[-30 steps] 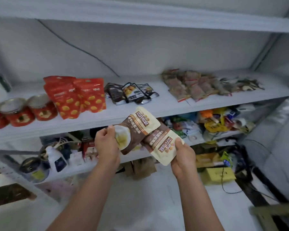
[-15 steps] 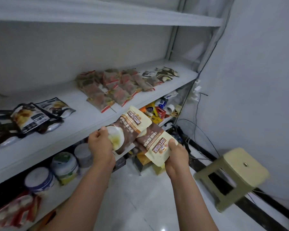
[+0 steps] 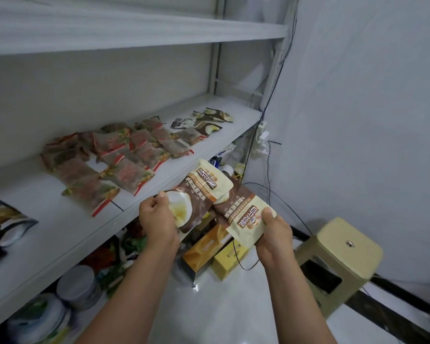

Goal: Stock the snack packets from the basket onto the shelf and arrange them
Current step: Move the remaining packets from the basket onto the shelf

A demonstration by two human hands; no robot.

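Note:
My left hand (image 3: 157, 218) grips the lower end of a brown-and-cream snack packet (image 3: 201, 192), held just in front of the white shelf's front edge (image 3: 144, 204). My right hand (image 3: 274, 234) pinches a second matching packet (image 3: 243, 216) that overlaps the first one on its right. On the shelf lie several brownish packets with red edges (image 3: 124, 160) and, further right near the shelf's end, a few brown-and-cream packets (image 3: 209, 120). No basket is in view.
A dark packet (image 3: 3, 224) lies at the shelf's left. Below the shelf are tins (image 3: 77, 286) and orange and yellow boxes (image 3: 216, 247) on the floor. A beige plastic stool (image 3: 338, 254) stands at right by the wall, with cables (image 3: 266, 155) hanging near the shelf post.
The view has swung right along the shelf; the red pouches and cans have left the frame and the shelf's right end and stool came in. Both hands keep holding their packets.

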